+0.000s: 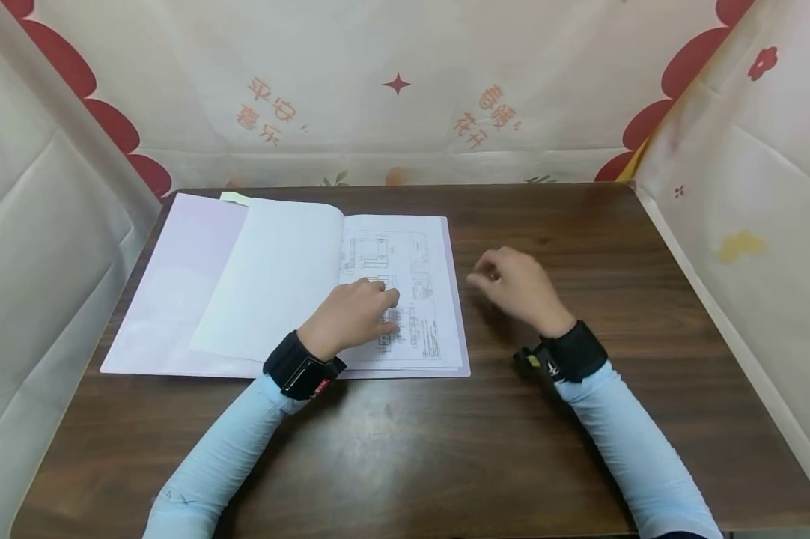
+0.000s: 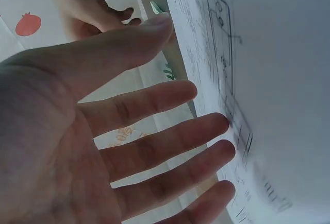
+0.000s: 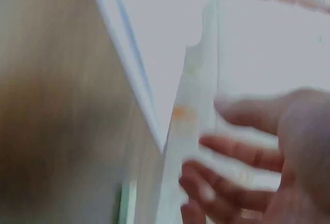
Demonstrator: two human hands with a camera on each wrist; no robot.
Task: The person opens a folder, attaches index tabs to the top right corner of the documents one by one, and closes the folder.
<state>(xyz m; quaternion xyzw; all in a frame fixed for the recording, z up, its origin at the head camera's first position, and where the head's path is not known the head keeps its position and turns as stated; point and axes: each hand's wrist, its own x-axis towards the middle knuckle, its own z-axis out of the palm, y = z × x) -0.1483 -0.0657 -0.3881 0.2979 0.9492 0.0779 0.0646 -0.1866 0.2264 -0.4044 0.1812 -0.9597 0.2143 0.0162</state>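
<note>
A booklet of technical drawings [image 1: 405, 247] lies spread on the table, its right page printed with line diagrams. Over that page is my left hand [image 1: 352, 313]; its fingers are stretched out, and in the left wrist view the fingertips [image 2: 223, 123] reach right at the printed sheet [image 2: 289, 80]. To the right of the booklet, above bare wood, my right hand [image 1: 516, 284] is held with loosely bent fingers and nothing between them. The right wrist view is blurred, with the booklet's corner [image 3: 160, 136] beyond the fingers.
A blank white leaf [image 1: 277, 277] and a pale lilac cover [image 1: 169, 299] lie turned to the left. A light green tab [image 1: 235, 198] sticks out at the top. The dark wooden table [image 1: 405, 457] is bounded by printed cloth [image 1: 351, 45] behind and at both sides.
</note>
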